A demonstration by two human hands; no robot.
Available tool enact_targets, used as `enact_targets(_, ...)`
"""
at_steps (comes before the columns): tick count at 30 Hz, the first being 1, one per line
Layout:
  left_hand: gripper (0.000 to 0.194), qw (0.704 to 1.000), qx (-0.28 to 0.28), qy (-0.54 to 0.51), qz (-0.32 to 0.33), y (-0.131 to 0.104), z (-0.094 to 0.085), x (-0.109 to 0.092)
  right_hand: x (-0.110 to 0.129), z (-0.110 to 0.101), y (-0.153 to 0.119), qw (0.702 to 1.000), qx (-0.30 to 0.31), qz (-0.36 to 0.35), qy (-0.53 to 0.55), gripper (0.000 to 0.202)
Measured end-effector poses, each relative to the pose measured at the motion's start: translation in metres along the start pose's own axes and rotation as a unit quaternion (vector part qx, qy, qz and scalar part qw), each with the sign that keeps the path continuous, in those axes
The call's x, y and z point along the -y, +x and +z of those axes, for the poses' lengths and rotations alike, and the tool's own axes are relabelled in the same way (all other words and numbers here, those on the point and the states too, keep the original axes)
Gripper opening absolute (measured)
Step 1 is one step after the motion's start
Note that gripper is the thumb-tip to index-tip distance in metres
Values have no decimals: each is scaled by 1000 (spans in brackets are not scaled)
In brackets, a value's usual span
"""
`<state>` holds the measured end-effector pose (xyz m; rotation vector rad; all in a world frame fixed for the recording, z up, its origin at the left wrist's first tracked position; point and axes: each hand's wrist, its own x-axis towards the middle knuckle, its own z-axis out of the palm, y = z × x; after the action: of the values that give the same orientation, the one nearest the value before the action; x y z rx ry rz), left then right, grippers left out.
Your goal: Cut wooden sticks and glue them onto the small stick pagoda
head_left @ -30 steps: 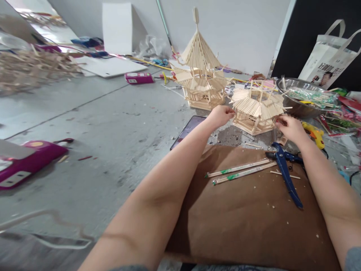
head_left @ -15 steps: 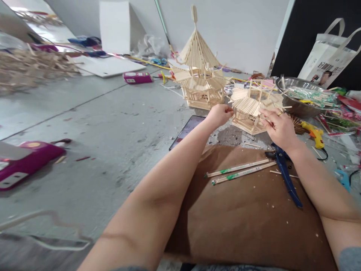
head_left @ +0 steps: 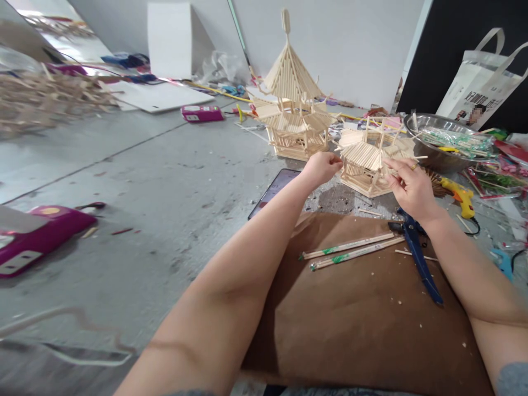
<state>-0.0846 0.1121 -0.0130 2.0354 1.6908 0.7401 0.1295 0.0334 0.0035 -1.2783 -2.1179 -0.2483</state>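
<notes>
A small pavilion model [head_left: 365,157] built of thin wooden sticks stands on the floor ahead, its upper frame roofless. At its left corner, my left hand [head_left: 324,166] has its fingers pinched together; whatever they hold is hidden. My right hand [head_left: 412,184], with a ring on one finger, is at the model's front right side. Its fingers are bent in a pinch close to the roof edge, and what lies between them is too small to make out. Behind stands a taller stick pagoda [head_left: 295,118] with a pointed roof.
Blue-handled cutters [head_left: 421,258] and wrapped chopsticks [head_left: 355,250] lie on a brown board [head_left: 371,319] before me. A phone [head_left: 274,190] is left of them. To the right are a yellow glue gun [head_left: 462,195] and a steel bowl [head_left: 441,157]. Purple power strips [head_left: 49,236] lie left.
My right hand has drawn slightly right, away from the small model's roof, with its fingers closer together. My left hand stays at the left corner.
</notes>
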Motion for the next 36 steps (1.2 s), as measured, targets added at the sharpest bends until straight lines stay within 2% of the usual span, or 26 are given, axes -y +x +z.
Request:
enact_targets(8,32,1000,-1,0,1,2,0,2,-2,1,-2,994,-3,-87,-64,36)
enact_targets(16,30,1000,-3,-7,-2,0,-1,1,-1,0,0,998,12,-41,-50,37)
enact_targets(22,31,1000,-8,-16,-1,0,-1,1,-1,0,0,998,16,-38,-45,39)
enact_targets(28,32,1000,-9,-16,-1,1,-3,2,-2,1,-2,998,5,-67,-19,37)
enact_targets(36,30,999,-32,-11,0,-1,-10,1,-4,0,-2,999,12,-39,-15,38)
